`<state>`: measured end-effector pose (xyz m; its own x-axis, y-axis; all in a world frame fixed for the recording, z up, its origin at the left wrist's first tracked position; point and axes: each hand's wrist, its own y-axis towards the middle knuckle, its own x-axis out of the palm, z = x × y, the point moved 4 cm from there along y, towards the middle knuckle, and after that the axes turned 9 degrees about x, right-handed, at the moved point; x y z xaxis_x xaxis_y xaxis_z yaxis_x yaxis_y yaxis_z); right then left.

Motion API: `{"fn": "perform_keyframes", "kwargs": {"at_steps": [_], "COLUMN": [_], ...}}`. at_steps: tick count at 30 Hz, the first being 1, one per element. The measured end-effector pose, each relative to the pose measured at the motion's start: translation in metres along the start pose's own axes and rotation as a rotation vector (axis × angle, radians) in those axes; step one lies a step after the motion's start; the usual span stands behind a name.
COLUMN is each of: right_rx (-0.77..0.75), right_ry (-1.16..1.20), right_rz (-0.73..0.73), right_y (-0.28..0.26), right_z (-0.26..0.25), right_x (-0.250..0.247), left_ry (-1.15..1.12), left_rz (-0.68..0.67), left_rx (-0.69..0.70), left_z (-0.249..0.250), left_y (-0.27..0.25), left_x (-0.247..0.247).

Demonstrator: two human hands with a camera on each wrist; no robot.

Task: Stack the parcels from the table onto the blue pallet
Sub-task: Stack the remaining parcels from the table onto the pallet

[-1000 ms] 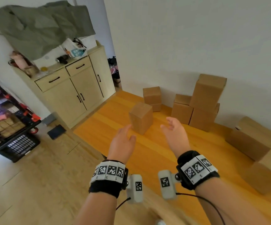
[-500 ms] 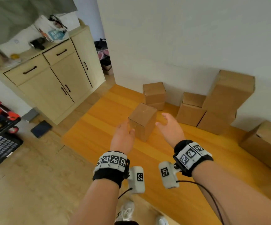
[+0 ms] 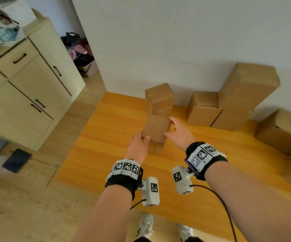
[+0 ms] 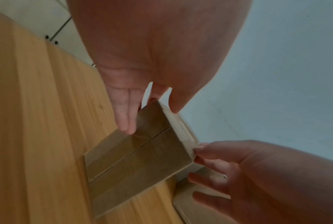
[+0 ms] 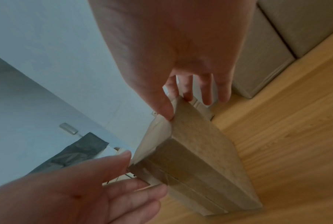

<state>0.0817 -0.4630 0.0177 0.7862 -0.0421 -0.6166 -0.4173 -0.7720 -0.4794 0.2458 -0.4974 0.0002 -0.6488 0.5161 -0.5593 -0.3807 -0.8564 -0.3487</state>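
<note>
Two hands are placed at a small upright parcel that stands on the orange tabletop, near the middle of the head view. The left hand is laid against the parcel's lower left side, its thumb over the near top corner and its fingers straight against the side face, as seen in the left wrist view, where the fingertips touch the cardboard. The right hand is set at the parcel's right side, its fingers spread and straight; in the right wrist view the thumb touches the top edge while the fingers reach past the far side. Neither grip is closed round the parcel; both are spread and touch it. Whether the parcel is lifted off the tabletop cannot be told.

Just behind it, toward the white wall, a taller box is seen. To the right of centre, a low box stands touching a large tall box, and another box lies at the right edge. A cream cabinet occupies the upper left, with a dark flat object on the floor below it.
</note>
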Motion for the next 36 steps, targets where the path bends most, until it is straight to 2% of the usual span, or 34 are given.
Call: {"fn": "perform_keyframes", "kwargs": {"at_steps": [8,12,15,21,28,32,36], "right_rx": [0.166,0.247,0.307,0.404,0.419,0.391,0.342], "right_ry": [0.185,0.231,0.262,0.323,0.223,0.189,0.251], "right_rz": [0.216,0.181,0.158,0.072,0.034,0.014,-0.025], "right_y": [-0.023,-0.042,-0.054,-0.066,-0.07,-0.07,-0.067], "right_z": [0.031,0.054,0.073,0.107,0.122,0.123,0.121], "right_x": [-0.014,-0.006,0.004,0.026,0.036,0.04,0.037], "left_ry": [0.007,0.019,0.028,0.053,0.04,0.029,0.148], "left_rz": [-0.059,-0.014,0.002,-0.1,-0.134,-0.169,-0.073], "left_rx": [0.136,0.194,0.175,0.135,0.03,0.02,0.07], "left_z": [0.018,0.023,0.015,-0.004,-0.021,-0.019,-0.009], "left_y": [0.006,0.006,0.005,-0.012,-0.02,-0.015,-0.013], "left_x": [0.002,0.008,0.021,0.052,0.058,0.062,0.059]}}
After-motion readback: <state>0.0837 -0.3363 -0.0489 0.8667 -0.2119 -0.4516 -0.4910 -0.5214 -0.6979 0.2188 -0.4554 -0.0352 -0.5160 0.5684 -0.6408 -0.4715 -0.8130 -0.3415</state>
